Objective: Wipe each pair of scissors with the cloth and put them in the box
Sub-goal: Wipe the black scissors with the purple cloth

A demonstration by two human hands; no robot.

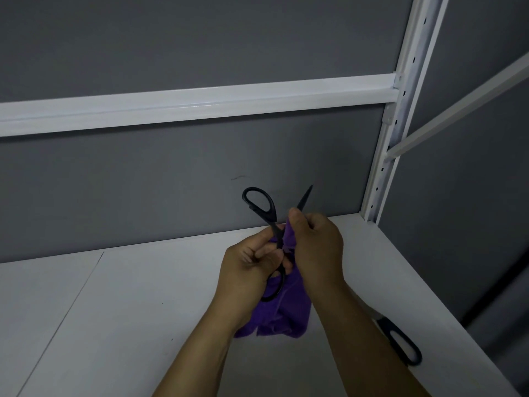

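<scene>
Nearest the person, a second pair of scissors [386, 325] lies on the white desk [128, 310] close to its right edge. Its black handle shows just beyond the right forearm and its blades are hidden beneath that arm. It looks unwiped, so an elbow dropped carelessly there could knock it off. Above the desk the purple cloth [286, 310] hangs loose from the hands, its lower hem close to the desk or just brushing it. The left hand [249, 267] has its grip closed round the held scissors [274, 224] near the pivot and the lower handle loop. These scissors are spread wide open, with the other loop sticking up and away. The right hand [315, 242] has its grip closed too, thumb and fingers pinching the cloth round one blade, whose dark tip pokes out past the thumb. To wipe well, I judge the cloth should be drawn from pivot to tip with the pads on the flat sides, never running along the cutting edge. The left hand should hold steady so the blades cannot snap shut on the fingers, and then the other blade should get the same treatment. There is plenty of bare desk to the left for moving. To the right the edge is close, with the white upright post [400, 110] beyond it. Behind the hands stands the grey back panel [143, 181], crossed higher up by a white rail [200, 104], so the raised tip has little room forward. The box is not in view.
</scene>
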